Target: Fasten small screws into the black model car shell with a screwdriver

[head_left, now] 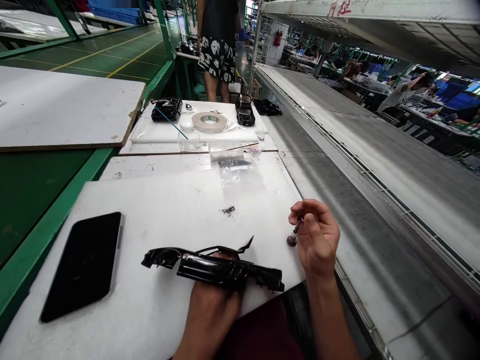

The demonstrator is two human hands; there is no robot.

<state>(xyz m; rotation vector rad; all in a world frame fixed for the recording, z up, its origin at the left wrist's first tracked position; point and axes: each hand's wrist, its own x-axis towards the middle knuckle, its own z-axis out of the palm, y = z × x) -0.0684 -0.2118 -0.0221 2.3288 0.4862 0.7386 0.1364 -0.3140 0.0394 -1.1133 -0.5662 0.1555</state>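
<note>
A glossy black model car body [213, 267], tilted on its side with a thin upright piece at its roof, is held up over the white work surface by my left hand [212, 305]. The fingers of that hand go behind and inside the shell, so they are mostly hidden. To the right, my right hand [318, 235] is raised and pinches a thin metal tool with a dark rounded end [292, 239]; its kind is unclear. Between and beyond my hands lies a small pile of tiny black pieces [228, 210].
A smartphone [82, 265] lies at left. Farther off are a clear plastic bag [242, 175], a tape roll [209, 121] and more black car bodies [245, 110]. A metal rack [360, 175] borders the right side. A person [217, 50] stands beyond the table.
</note>
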